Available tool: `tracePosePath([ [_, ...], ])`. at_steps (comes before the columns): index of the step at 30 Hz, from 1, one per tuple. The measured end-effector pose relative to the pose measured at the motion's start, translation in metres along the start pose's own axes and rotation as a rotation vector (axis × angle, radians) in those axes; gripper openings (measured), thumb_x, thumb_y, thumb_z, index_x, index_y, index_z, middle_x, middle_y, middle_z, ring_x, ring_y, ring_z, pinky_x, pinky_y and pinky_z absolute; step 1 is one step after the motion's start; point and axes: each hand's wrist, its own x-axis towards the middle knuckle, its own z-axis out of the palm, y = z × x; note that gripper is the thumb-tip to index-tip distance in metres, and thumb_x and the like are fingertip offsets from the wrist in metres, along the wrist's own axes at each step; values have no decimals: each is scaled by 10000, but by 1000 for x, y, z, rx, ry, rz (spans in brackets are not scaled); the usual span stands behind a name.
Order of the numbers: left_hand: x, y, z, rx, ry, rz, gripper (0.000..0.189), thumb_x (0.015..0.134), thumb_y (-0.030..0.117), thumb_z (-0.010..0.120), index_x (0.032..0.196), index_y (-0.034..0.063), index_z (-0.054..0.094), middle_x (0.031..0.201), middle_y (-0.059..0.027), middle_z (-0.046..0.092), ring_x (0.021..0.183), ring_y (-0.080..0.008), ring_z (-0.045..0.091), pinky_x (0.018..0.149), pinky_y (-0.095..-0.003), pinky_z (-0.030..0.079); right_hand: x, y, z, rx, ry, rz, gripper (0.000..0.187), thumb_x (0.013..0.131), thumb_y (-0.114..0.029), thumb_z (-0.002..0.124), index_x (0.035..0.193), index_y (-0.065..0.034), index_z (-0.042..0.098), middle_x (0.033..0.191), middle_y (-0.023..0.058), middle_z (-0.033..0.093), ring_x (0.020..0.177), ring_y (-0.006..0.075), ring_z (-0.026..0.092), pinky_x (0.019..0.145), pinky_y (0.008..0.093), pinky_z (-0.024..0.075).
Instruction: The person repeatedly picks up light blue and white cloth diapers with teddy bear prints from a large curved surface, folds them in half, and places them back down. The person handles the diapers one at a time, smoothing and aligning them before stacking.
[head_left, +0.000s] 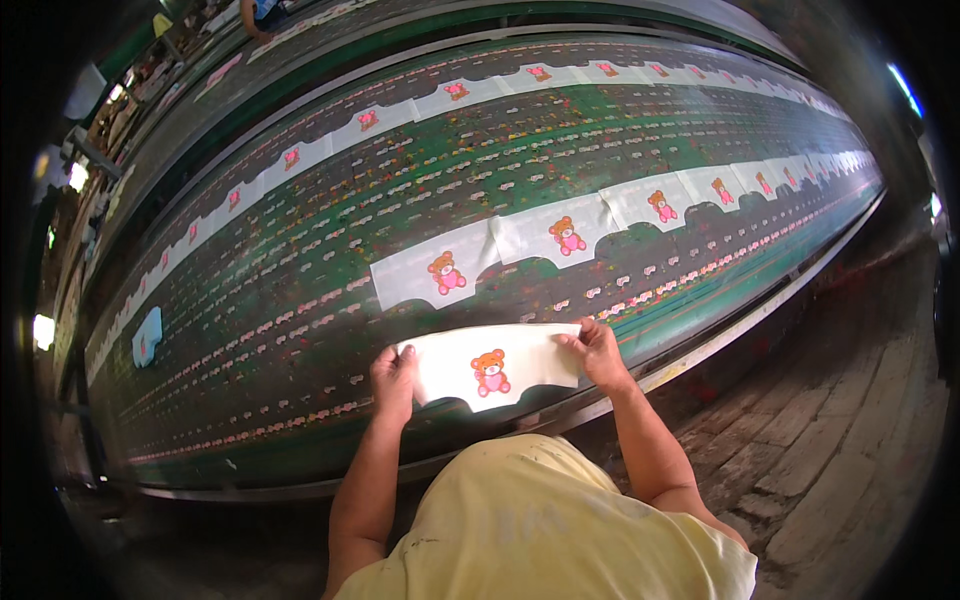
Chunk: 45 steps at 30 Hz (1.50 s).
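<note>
Stretched between my two hands is a white cut fabric panel (450, 364) with a printed brown teddy bear holding a pink heart. My left hand (394, 382) pinches its left upper corner, thumb on top. At the right upper corner, my right hand (600, 356) grips the cloth the same way. The panel is held above the near edge of a long printing table (337, 360). Just beyond it lies a similar printed panel (405, 281), the closest of a row that runs off to the right with edges overlapping.
A second row of bear-printed panels (480, 100) lies along the table's far side. A light blue cloth piece (148, 337) rests at the left. The table's metal rail (720, 337) borders a stone-paved floor (810, 450). Another person's arm (255, 22) shows at a farther table.
</note>
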Motion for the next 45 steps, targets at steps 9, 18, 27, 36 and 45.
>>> tracePosePath([
  [9, 16, -37, 6, 554, -43, 34, 142, 1031, 117, 785, 1011, -21, 757, 807, -10, 726, 726, -73, 624, 683, -297, 516, 56, 25, -29, -572, 83, -89, 166, 987, -125, 795, 1103, -6, 802, 769, 81, 728, 665, 156, 615, 656, 361, 520],
  [18, 81, -1, -5, 558, 31, 264, 114, 995, 78, 808, 1051, -19, 784, 791, -44, 741, 704, -90, 652, 676, -304, 537, 117, -31, -1, -572, 16, -125, 207, 956, -49, 767, 1152, 16, 783, 806, 99, 708, 741, 181, 672, 707, 366, 546],
  [27, 195, 15, -34, 747, 122, 350, 196, 941, 187, 827, 1045, 23, 805, 895, -164, 785, 785, -302, 737, 751, -408, 567, 252, -40, 74, -858, -92, -408, 261, 989, 7, 618, 1181, -35, 789, 1149, 209, 760, 1055, 439, 746, 913, 497, 591],
  [36, 213, 6, -43, 689, 152, 346, 256, 923, 182, 842, 1130, 33, 817, 936, -111, 796, 799, -214, 746, 759, -368, 587, 283, -61, 94, -1123, -287, -354, 232, 1010, -179, 710, 1216, -80, 754, 1221, 184, 750, 1097, 440, 742, 938, 536, 602],
  [45, 214, 4, -34, 553, 218, 217, 430, 862, 155, 893, 1281, 108, 806, 931, -68, 788, 749, -183, 721, 747, -358, 601, 300, -55, 115, -1505, -371, -495, 155, 959, -214, 744, 1040, -82, 733, 1103, 164, 727, 1052, 405, 724, 936, 514, 588],
])
